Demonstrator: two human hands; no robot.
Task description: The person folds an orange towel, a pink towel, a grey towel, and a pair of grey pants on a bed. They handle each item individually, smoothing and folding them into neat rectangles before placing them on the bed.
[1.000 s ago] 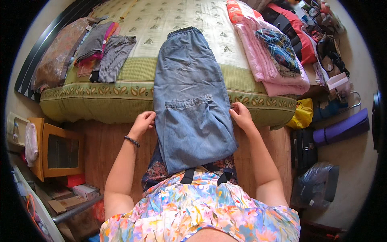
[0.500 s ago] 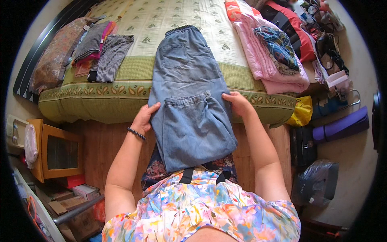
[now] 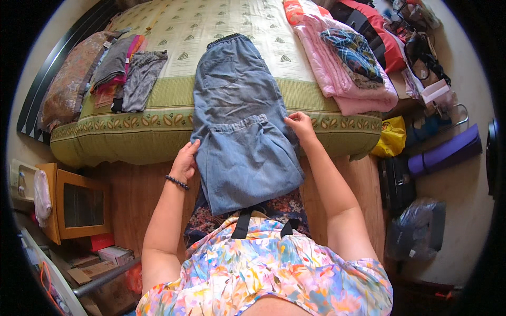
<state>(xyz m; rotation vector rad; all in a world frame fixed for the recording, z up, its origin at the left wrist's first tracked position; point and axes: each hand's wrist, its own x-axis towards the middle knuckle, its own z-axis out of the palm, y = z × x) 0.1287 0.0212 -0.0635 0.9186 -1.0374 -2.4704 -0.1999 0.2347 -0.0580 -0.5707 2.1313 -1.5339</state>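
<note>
A pair of blue jeans point(image 3: 232, 87) lies lengthwise over the end of the bed, with its dark elastic waistband farthest from me. Its lower part is folded back up, so the hem edge lies across the middle, and the fold hangs off the bed towards my lap. My left hand point(image 3: 185, 160), with a dark bead bracelet above it, is closed on the left edge beside the fold. On the opposite edge, slightly farther away, my right hand point(image 3: 300, 126) pinches the denim between thumb and fingers.
Folded clothes point(image 3: 134, 73) and a patterned pillow point(image 3: 74, 79) lie at the bed's left. A folded pink quilt point(image 3: 329, 71) bears a plaid cloth point(image 3: 356, 52) at the right. A wooden cabinet point(image 3: 81, 203) stands lower left; a purple rolled mat point(image 3: 445, 151) leans at the right.
My right hand has shifted its hold inward and now pinches the edge with fingertips. My left hand has slid slightly nearer along its edge. The lower fold has risen a little.
</note>
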